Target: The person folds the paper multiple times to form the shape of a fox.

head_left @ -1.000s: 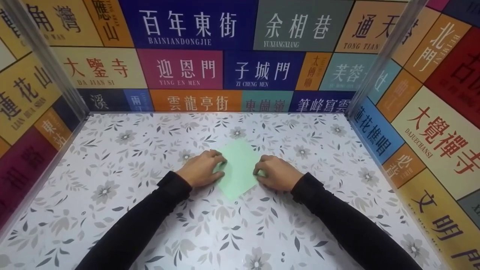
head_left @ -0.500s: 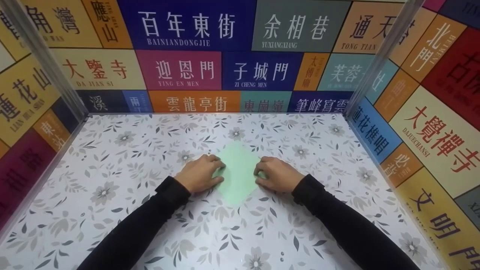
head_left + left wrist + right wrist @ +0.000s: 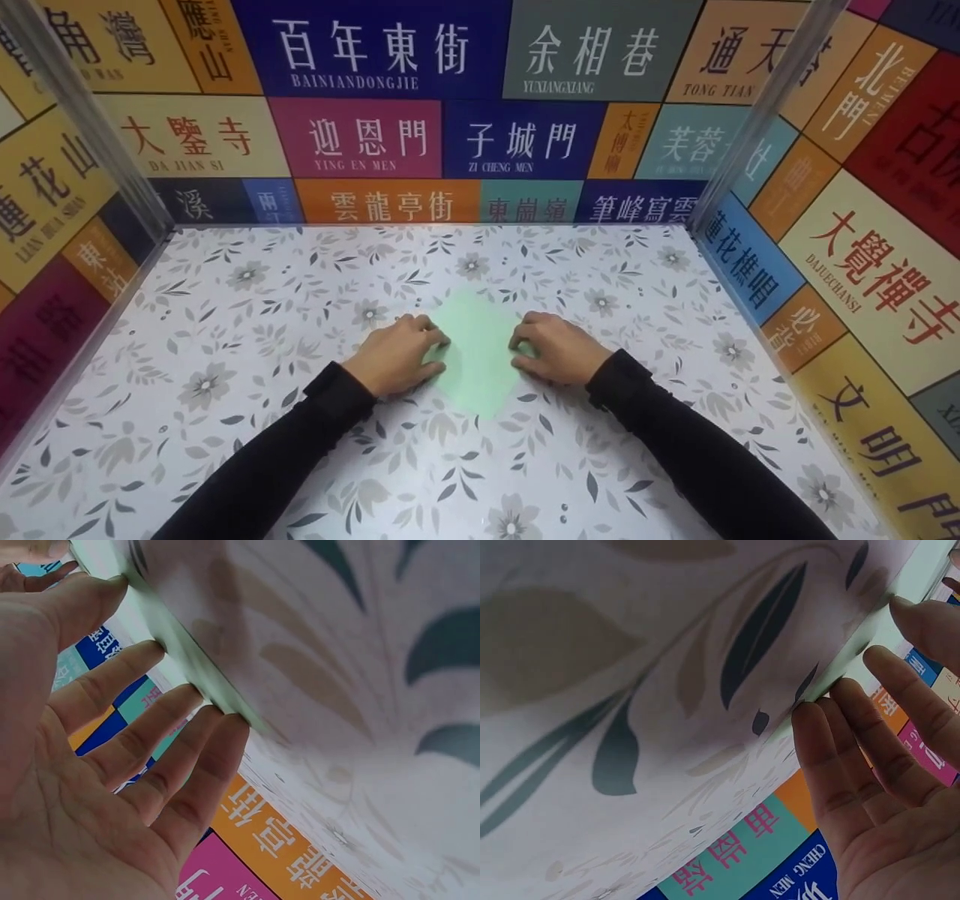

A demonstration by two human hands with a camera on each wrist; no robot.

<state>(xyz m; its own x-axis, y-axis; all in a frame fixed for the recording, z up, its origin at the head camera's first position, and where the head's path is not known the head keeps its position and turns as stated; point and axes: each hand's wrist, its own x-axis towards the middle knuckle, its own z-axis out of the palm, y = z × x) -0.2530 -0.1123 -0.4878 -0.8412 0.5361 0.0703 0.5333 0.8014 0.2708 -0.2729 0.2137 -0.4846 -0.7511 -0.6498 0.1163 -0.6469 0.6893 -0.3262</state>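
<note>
A light green sheet of paper [image 3: 480, 352] lies on the flower-patterned table, one corner toward the person. Its left and right corners are partly hidden by the hands. The left hand [image 3: 397, 354] rests at the left side; in the left wrist view its fingertips [image 3: 196, 690] touch the paper's edge, fingers nearly straight and spread. On the opposite side is the right hand [image 3: 559, 347]. Its fingertips [image 3: 845, 686] press on the green edge in the right wrist view, the fingers only slightly bent. Neither hand grips the sheet.
The table [image 3: 225, 450] has a white cover printed with grey leaves and flowers. Colourful panels with Chinese characters stand behind it [image 3: 360, 139] and along both sides. Clear strips [image 3: 757, 127] run up the back corners.
The green paper has shifted slightly toward the person and turned a little, its near corner swinging right. The left hand has come slightly nearer; the right hand has barely moved.
</note>
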